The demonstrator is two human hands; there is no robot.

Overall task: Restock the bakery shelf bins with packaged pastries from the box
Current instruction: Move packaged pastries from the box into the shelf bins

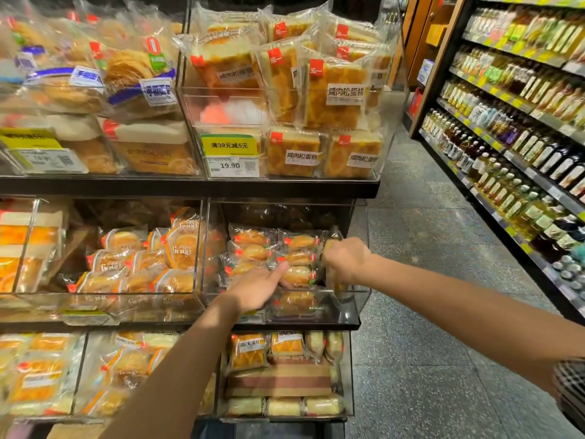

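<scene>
Both hands reach into the clear bin at the right end of the middle shelf. The left hand lies released on the packed pastries there, forefinger stretched out and touching a wrapped bun. The right hand is curled round a pastry packet that hangs upright along the bin's right wall, partly hidden by the fingers. The neighbouring bin to the left holds orange-trimmed packets, and a price tag sits on the shelf above
</scene>
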